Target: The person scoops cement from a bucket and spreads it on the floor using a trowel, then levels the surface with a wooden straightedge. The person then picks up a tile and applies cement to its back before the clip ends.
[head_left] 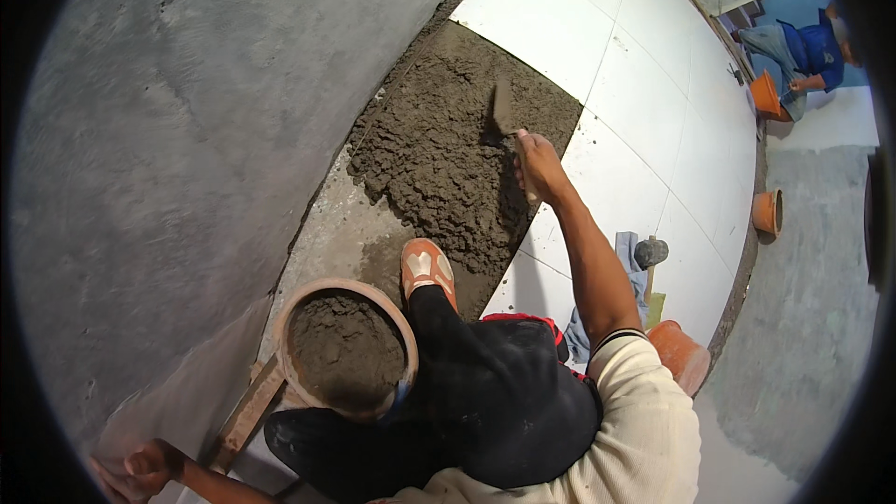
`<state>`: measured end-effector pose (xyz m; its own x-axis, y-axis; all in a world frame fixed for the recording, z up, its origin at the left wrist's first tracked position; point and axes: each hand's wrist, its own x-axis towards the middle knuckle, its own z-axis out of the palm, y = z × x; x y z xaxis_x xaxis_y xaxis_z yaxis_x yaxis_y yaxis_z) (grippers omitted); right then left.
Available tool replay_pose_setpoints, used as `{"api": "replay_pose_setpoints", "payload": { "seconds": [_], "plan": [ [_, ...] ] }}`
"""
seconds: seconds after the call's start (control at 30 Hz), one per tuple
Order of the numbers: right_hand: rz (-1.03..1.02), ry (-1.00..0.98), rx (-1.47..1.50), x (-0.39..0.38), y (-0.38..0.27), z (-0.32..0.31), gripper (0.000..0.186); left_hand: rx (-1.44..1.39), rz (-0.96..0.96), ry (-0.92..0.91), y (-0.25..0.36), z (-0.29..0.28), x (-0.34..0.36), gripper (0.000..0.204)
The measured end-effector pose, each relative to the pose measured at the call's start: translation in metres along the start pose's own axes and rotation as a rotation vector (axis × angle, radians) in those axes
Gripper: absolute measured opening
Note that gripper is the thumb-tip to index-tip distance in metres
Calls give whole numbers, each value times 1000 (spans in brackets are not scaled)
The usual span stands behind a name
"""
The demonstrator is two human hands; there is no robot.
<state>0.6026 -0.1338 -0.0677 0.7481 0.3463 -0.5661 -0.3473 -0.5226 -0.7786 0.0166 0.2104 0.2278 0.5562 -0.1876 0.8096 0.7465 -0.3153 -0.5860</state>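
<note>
My right hand [539, 166] is closed round the handle of a trowel [504, 107]. The trowel's blade is over a bed of wet grey mortar [448, 149], which is rough and lumpy and borders the white tiles. At the lower left, my left hand [140, 472] is beside the grey wall with its fingers stretched out; whether it touches the wall I cannot tell. Between my left arm and my leg stands a round bucket [408, 341] with mortar [343, 345] in it.
White floor tiles [644, 107] run along the right. A rubber mallet [651, 253], a cloth [630, 261] and an orange bucket [679, 355] are beside my right arm. A wooden plank [245, 418] lies by the wall [187, 149]. Another person [812, 51] crouches at far right near orange buckets [767, 213].
</note>
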Motion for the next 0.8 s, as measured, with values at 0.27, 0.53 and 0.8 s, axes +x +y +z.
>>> {"api": "replay_pose_setpoints", "payload": {
  "seconds": [0.27,0.53,0.8],
  "plan": [
    [-132,157,-258,57,-24,67,44,221,91,29,-8,-2,-5,34],
    [-340,291,-999,90,-61,35,42,133,9,-23,-2,-2,-4,39],
    [-361,295,-875,85,-86,56,32,85,-54,-39,10,-5,3,41]
  ]
}}
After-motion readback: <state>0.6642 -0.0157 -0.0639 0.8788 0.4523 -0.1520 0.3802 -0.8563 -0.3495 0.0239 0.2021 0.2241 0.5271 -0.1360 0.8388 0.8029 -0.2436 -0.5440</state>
